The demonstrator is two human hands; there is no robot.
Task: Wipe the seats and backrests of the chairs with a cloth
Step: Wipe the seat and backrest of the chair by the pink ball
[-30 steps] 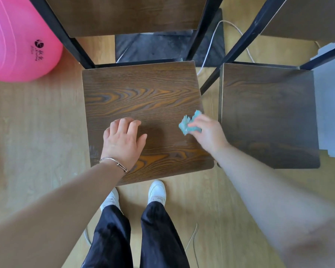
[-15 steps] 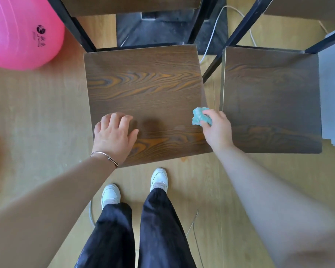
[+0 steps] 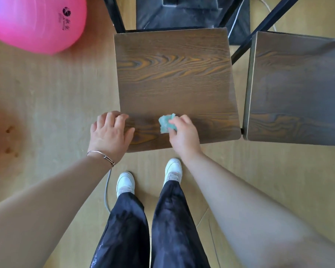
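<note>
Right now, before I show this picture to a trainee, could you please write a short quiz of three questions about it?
1. True or false: the right hand grips the cloth and presses it on the seat of the chair in front of the person.
2. What does the left hand do? A) It hangs in the air. B) It rests on the near left corner of the same seat. C) It grips the cloth too.
3. Fill in: the cloth touches the seat near its ____ edge (front or back, as seen from the person).

Key: 1 true; 2 B; 3 front.
</note>
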